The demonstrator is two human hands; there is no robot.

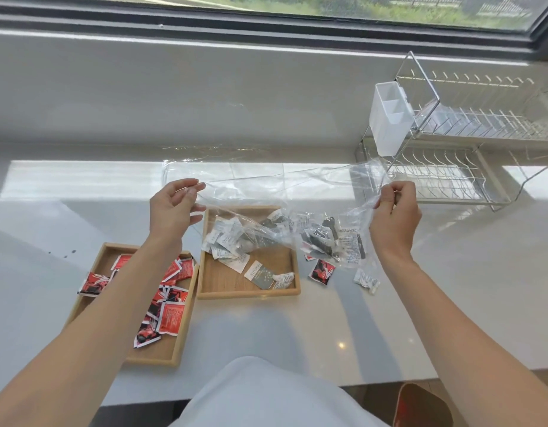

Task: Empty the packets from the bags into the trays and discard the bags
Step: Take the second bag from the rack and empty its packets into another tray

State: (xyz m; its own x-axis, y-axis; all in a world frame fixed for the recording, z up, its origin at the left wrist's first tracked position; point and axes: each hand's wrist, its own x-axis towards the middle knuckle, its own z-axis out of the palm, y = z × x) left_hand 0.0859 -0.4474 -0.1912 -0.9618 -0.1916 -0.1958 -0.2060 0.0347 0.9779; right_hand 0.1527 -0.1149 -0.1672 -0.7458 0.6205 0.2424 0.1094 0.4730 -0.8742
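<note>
Both grips pinched shut on the clear bag point(266, 192): left hand point(174, 208) on one top corner, right hand point(392, 217) on the other, film stretched between, above the table point(359, 318). Mid-emptying. White and grey packets point(229, 241) part in the right tray point(248, 292), part apparently caught in the sagging film. Two strays point(322, 272) on the table beside it. Red packets already in the left tray point(155, 359). Next: shake out over the tray, collect strays, bin the bag.

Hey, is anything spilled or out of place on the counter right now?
Yes. A red packet and a white packet lie on the counter, right of the square tray instead of inside it. Another red packet overhangs the left tray's rim.
</note>
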